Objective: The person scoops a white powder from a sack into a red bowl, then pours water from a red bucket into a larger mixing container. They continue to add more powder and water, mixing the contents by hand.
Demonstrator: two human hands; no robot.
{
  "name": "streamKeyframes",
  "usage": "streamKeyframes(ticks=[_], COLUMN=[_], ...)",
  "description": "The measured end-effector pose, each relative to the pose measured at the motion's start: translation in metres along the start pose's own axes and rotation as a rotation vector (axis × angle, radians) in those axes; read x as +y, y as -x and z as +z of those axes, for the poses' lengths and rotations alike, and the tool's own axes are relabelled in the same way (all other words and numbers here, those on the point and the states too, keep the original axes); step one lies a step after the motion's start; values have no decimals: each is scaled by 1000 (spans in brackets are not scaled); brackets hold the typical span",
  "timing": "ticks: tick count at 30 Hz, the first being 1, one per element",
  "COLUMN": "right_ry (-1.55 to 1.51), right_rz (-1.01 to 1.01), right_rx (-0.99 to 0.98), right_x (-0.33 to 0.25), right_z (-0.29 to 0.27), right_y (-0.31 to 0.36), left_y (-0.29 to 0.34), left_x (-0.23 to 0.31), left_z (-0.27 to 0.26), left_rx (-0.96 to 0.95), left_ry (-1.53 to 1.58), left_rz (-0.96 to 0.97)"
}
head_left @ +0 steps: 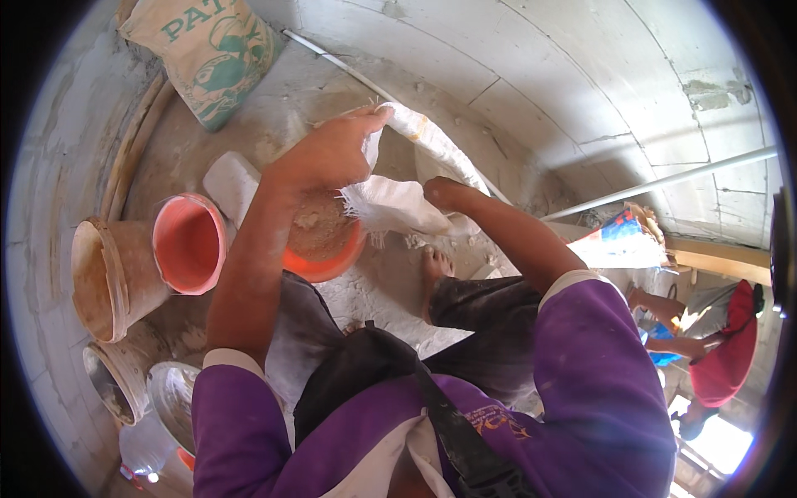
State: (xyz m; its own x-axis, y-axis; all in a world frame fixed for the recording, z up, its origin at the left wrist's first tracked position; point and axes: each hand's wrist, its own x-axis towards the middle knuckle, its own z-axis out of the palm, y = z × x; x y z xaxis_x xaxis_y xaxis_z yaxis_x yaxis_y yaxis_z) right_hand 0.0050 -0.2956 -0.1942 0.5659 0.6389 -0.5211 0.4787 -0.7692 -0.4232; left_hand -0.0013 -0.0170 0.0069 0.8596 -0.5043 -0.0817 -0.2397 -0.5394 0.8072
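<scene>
A white woven sack with frayed edges hangs between my hands, its mouth tipped toward an orange bucket. My left hand is closed on one side of the sack's mouth, above the bucket. Farther right, my right hand is closed in a fist on the sack's other side. Inside the bucket lies a grey-brown powdery or sandy material. My left forearm hides part of the bucket, and the sack's inside cannot be seen.
To the left stand a pinkish-orange bucket, a dirty beige bucket and a tilted pale bucket. A paper sack with green print leans at the upper left. A pipe slants along the block wall. Another person is at the right.
</scene>
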Motion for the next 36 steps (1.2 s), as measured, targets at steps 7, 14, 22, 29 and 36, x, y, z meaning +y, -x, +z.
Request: streamKeyframes(ticks=[7,14,22,29,36], right_ry=[-322,-400,-152,-501,-577], right_rz=[101,39,-48,277,364], right_rx=[46,21,30,59,136], right_x=[20,13,-3,-63,-65], right_z=[29,9,-48,-113,-127], right_y=[0,16,15,59,98], left_y=[-5,-9,-11,-2,-12], left_x=[0,6,-5,-18,-36], left_z=[8,6,23,1,7], left_rx=[-58,-66,-90,114,241], left_ry=[23,-37,-231,-25,6], left_rz=[12,3,104,15,-13])
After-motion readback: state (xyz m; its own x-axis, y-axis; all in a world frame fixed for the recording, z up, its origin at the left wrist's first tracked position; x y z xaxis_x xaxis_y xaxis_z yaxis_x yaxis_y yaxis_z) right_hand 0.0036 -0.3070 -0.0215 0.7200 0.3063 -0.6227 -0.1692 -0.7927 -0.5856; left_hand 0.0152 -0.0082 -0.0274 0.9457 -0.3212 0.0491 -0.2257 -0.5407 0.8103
